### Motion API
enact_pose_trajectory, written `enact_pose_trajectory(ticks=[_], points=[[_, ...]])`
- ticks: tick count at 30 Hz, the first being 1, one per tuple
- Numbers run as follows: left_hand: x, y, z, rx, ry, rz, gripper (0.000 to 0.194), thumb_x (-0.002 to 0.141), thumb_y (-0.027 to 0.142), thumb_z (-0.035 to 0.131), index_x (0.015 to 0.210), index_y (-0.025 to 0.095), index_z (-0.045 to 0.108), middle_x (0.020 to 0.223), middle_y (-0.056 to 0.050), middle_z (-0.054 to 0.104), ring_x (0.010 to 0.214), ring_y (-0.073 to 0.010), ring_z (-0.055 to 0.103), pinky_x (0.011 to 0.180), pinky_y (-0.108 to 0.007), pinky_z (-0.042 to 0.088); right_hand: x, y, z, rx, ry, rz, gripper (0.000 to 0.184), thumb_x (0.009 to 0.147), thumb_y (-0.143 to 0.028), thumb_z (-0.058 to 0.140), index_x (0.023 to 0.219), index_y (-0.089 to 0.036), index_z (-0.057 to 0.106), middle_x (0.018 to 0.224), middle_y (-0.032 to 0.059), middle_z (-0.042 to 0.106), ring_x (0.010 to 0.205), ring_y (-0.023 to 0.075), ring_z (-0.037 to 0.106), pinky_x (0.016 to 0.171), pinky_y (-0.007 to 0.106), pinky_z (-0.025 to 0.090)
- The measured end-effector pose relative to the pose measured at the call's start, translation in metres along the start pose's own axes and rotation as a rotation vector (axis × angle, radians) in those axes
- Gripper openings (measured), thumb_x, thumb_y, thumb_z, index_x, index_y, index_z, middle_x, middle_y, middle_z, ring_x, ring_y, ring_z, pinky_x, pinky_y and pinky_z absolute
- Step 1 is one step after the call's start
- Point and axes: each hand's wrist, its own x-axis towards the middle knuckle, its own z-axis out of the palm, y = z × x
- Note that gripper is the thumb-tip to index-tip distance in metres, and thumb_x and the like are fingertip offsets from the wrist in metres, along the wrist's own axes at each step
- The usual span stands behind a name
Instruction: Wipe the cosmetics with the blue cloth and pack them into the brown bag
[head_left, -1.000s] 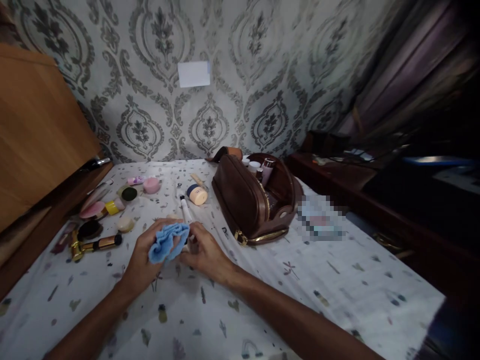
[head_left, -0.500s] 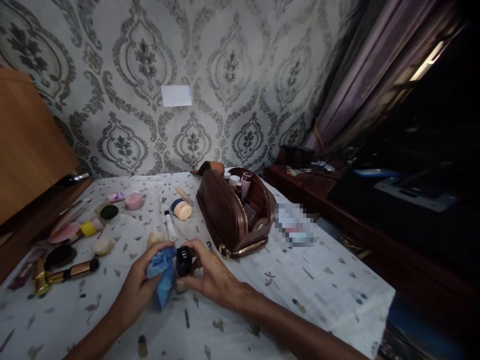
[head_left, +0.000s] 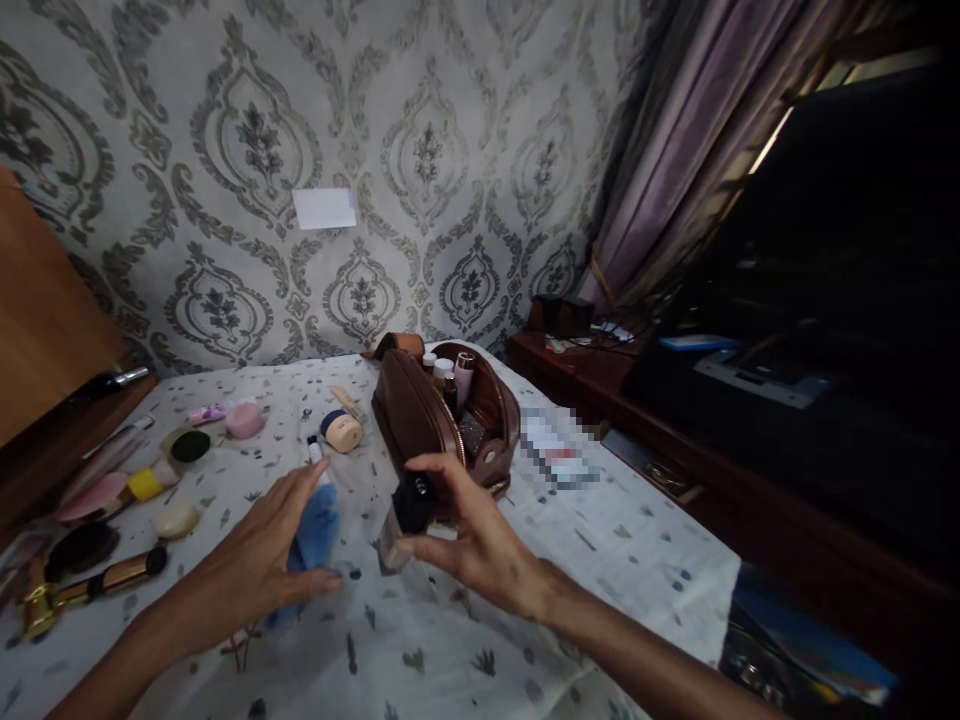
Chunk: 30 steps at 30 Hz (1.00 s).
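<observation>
My right hand (head_left: 480, 520) grips a small bottle with a black cap (head_left: 415, 502) and a clear, pale lower part, tilted in front of the brown makeup bag (head_left: 420, 410). Thumb and fingers pinch it from the right. My left hand (head_left: 262, 550) is spread, thumb apart from the fingers, beside a crumpled blue cloth (head_left: 316, 530) that it partly hides. The bag stands unzipped, with several bottles inside, among them a pink one with a shiny cap (head_left: 464, 375). Just beyond my left fingertips lies a white tube (head_left: 315, 452), its lower end covered.
A cream jar (head_left: 343, 432) lies left of the bag. Several cosmetics are spread at the left, including a pink round container (head_left: 244, 420), a gold-and-black item (head_left: 97, 585) and a dark round piece (head_left: 82, 548). A blurred-out item (head_left: 559, 447) lies right of the bag.
My right hand has carried the bottle right, toward the bag, tilting it. My left hand has moved left and opened from around the blue cloth. The view has turned slightly right.
</observation>
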Motion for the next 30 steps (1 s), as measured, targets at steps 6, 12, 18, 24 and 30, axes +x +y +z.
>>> enact_pose_trajectory(ticks=[6, 12, 18, 24, 30], points=[[0.049, 0.068, 0.0, 0.168, 0.334, 0.293, 0.043, 0.1, 0.036, 0.046, 0.139, 0.02, 0.05, 0.145, -0.014, 0.052, 0.137, -0.0317, 0.046, 0.109, -0.046, 0.043, 0.006, -0.035, -0.049, -0.082, 0.238, -0.091, 0.057, 0.08, -0.044, 0.077, 0.128, -0.027, 0.051, 0.115, 0.0075, 0.057, 0.1, 0.023, 0.061, 0.079, 0.033, 0.054], [0.094, 0.107, 0.028, 0.327, 0.375, 0.488, 0.036, 0.098, 0.025, 0.047, 0.13, 0.01, 0.057, 0.14, -0.022, 0.055, 0.142, -0.0356, 0.04, 0.111, -0.056, 0.037, 0.022, -0.052, -0.091, -0.221, 0.449, -0.208, 0.06, 0.077, -0.053, 0.076, 0.123, -0.026, 0.048, 0.105, 0.0046, 0.059, 0.092, 0.0209, 0.062, 0.078, 0.033, 0.053], [0.109, 0.123, 0.048, 0.362, 0.288, 0.443, 0.031, 0.094, 0.017, 0.053, 0.122, 0.011, 0.063, 0.131, -0.023, 0.059, 0.134, -0.0374, 0.047, 0.107, -0.062, 0.038, 0.041, -0.035, -0.108, -0.321, 0.365, -0.192, 0.052, 0.08, -0.038, 0.074, 0.123, -0.024, 0.047, 0.105, 0.0042, 0.061, 0.092, 0.02, 0.063, 0.076, 0.032, 0.054], [0.097, 0.116, 0.058, 0.39, 0.266, 0.443, 0.049, 0.084, 0.0, 0.055, 0.125, 0.026, 0.064, 0.144, -0.022, 0.049, 0.139, -0.0396, 0.041, 0.105, -0.071, 0.034, 0.044, -0.03, -0.113, -0.601, 0.235, -0.1, 0.042, 0.079, -0.026, 0.07, 0.117, -0.022, 0.052, 0.093, 0.0022, 0.065, 0.078, 0.0186, 0.063, 0.067, 0.031, 0.052], [0.094, 0.108, 0.064, 0.373, 0.274, 0.444, 0.052, 0.083, 0.003, 0.058, 0.129, 0.027, 0.062, 0.148, -0.022, 0.047, 0.141, -0.0388, 0.039, 0.105, -0.071, 0.034, 0.044, -0.02, -0.112, -0.822, 0.208, 0.008, 0.042, 0.078, -0.024, 0.071, 0.115, -0.02, 0.052, 0.087, 0.0022, 0.064, 0.072, 0.0192, 0.061, 0.065, 0.031, 0.047]])
